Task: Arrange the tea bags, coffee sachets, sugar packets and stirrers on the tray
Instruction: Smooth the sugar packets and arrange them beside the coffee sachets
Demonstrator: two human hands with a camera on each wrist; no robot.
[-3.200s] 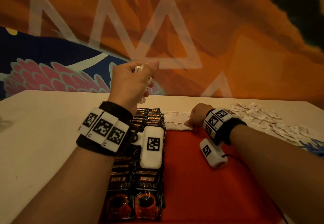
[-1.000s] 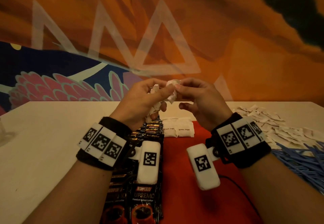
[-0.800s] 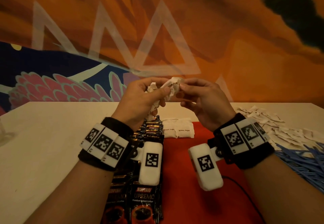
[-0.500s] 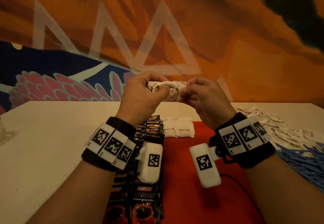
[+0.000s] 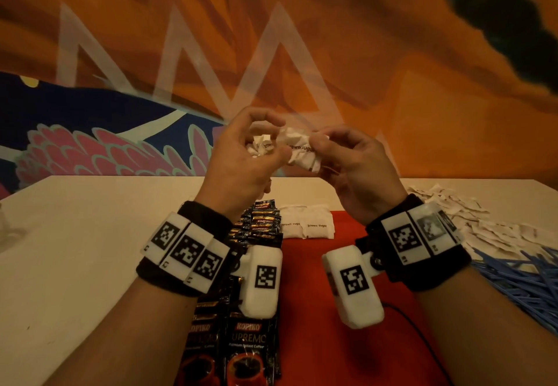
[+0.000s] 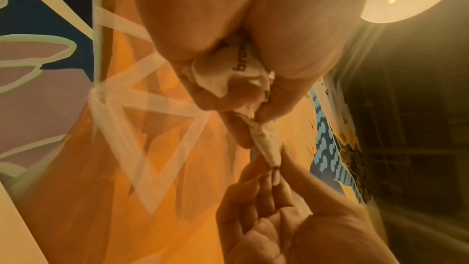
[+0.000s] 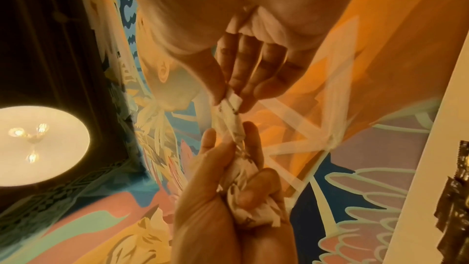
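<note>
Lying beside the red tray [image 5: 347,310]: loose sugar packets [image 5: 471,219], blue stirrers [image 5: 522,283].

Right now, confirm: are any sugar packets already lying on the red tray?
Yes, two sugar packets lie side by side at the red tray's far edge.

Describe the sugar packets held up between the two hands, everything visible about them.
The brown sugar packets are white crumpled paper sachets printed "brown sugar" in dark letters. They are bunched, held in the air above the table, clear of the tray. The left hand grips most of the bunch in curled fingers; the right hand pinches one packet's end between thumb and fingertips, drawing it out. How many are held cannot be told.
</note>
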